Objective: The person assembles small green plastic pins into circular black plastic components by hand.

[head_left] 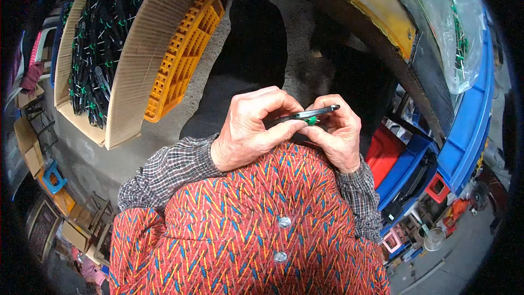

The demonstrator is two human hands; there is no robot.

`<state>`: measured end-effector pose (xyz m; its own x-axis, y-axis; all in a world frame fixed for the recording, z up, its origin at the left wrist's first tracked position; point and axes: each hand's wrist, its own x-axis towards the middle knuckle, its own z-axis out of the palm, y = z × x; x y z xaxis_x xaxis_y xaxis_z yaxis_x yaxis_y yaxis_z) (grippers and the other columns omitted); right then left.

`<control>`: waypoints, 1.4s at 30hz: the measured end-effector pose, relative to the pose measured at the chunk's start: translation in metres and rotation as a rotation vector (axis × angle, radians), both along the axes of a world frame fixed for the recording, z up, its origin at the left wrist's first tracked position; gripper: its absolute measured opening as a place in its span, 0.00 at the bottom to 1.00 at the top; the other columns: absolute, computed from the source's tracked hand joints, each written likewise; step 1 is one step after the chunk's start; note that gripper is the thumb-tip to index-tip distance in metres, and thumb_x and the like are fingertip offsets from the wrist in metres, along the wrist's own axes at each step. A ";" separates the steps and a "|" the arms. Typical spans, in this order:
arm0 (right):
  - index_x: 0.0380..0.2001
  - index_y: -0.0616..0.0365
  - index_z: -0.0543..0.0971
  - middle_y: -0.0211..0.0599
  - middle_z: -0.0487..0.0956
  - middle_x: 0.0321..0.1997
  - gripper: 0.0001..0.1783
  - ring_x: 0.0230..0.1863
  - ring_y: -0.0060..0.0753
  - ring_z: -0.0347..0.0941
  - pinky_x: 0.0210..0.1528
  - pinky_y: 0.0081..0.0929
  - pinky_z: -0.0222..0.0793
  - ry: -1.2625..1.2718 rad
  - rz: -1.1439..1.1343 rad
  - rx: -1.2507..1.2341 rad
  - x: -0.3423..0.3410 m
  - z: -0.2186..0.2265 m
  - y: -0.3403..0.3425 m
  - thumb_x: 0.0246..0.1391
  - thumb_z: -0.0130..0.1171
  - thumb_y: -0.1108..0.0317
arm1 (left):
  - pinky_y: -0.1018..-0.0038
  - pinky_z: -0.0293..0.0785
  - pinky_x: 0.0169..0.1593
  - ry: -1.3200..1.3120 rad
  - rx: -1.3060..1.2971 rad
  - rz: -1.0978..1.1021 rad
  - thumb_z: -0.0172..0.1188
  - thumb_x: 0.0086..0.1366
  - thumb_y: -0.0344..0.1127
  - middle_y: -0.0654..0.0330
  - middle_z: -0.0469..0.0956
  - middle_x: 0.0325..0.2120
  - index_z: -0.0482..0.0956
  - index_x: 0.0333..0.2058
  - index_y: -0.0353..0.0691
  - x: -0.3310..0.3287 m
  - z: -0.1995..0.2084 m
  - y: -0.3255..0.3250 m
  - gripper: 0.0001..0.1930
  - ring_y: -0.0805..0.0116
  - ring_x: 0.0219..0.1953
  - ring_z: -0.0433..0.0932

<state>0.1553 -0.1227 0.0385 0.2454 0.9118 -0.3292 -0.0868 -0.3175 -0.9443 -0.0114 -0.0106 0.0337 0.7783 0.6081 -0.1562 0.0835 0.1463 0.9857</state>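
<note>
Between my two hands, just above my lap, is a slim black part with a small green piece [311, 121] on its underside. My left hand [254, 120] is closed, thumb and fingers pinching the part's left end. On the other side my right hand [339, 128] grips the right end, its thumb close beside the green piece. The black part [322, 111] lies nearly level, its right tip a little higher. My fingers cover much of it, so its exact kind does not show.
At the left stands a cardboard box [131, 60] full of similar black parts with green pieces [101, 49]. A yellow plastic crate [185, 57] sits beside it. To the right are a yellow-edged table [376, 5], a clear bag [464, 33] with green pieces and a blue tray [464, 131].
</note>
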 end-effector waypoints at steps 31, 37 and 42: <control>0.43 0.68 0.74 0.34 0.77 0.42 0.18 0.43 0.22 0.73 0.48 0.21 0.70 0.113 -0.042 -0.133 0.008 -0.019 0.002 0.47 0.62 0.81 | 0.73 0.70 0.23 0.028 0.386 0.131 0.67 0.46 0.27 0.58 0.75 0.20 0.75 0.24 0.36 0.020 -0.024 0.000 0.08 0.65 0.21 0.76; 0.44 0.68 0.74 0.34 0.77 0.42 0.18 0.44 0.22 0.73 0.48 0.21 0.69 0.018 0.054 -0.150 0.011 -0.017 0.003 0.47 0.63 0.80 | 0.72 0.70 0.23 0.047 0.404 0.130 0.67 0.45 0.27 0.58 0.75 0.20 0.75 0.23 0.36 0.020 -0.025 -0.001 0.08 0.64 0.21 0.77; 0.41 0.67 0.76 0.33 0.78 0.41 0.14 0.42 0.21 0.74 0.47 0.21 0.69 -0.049 0.043 -0.164 0.011 -0.020 0.002 0.48 0.60 0.80 | 0.72 0.70 0.23 0.051 0.417 0.134 0.68 0.45 0.27 0.58 0.75 0.20 0.75 0.23 0.37 0.021 -0.025 0.000 0.08 0.64 0.21 0.76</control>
